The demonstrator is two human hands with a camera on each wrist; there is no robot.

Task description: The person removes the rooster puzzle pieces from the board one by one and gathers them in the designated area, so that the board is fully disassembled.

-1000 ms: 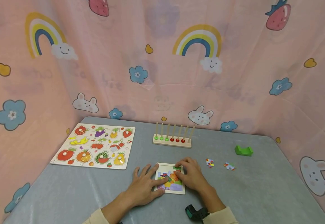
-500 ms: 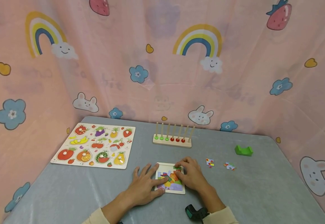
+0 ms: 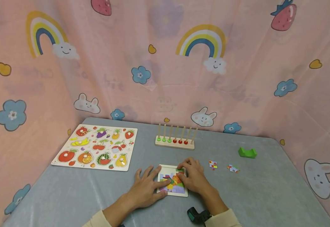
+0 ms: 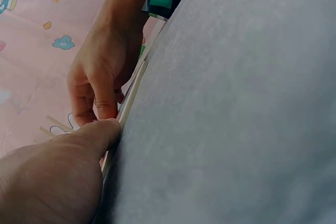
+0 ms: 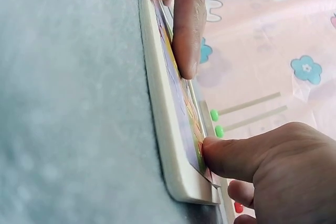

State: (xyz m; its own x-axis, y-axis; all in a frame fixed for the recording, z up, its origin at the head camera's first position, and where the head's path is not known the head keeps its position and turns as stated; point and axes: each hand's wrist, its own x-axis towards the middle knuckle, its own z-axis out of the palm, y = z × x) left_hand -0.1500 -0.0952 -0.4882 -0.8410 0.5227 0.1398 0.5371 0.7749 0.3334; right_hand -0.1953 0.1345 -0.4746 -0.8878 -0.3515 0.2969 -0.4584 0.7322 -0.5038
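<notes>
In the head view a small jigsaw puzzle with a colourful picture lies in a pale wooden frame on the table. My left hand rests across its left side with fingers spread. The index finger lies straight on the picture, and the thumb is at the near rim. At the upper right corner, my right hand pinches a green-edged puzzle piece between thumb and curled fingers. The right wrist view shows that thumb on the picture, beside a slightly raised piece edge.
Two loose puzzle pieces lie right of the frame, and a green block sits farther right. Behind stands a peg rack with green and red beads. A fruit knob board occupies the left. A pink printed curtain hangs behind the table.
The right hand has shifted very slightly at the puzzle's upper right corner. The left hand and the other things stay put.
</notes>
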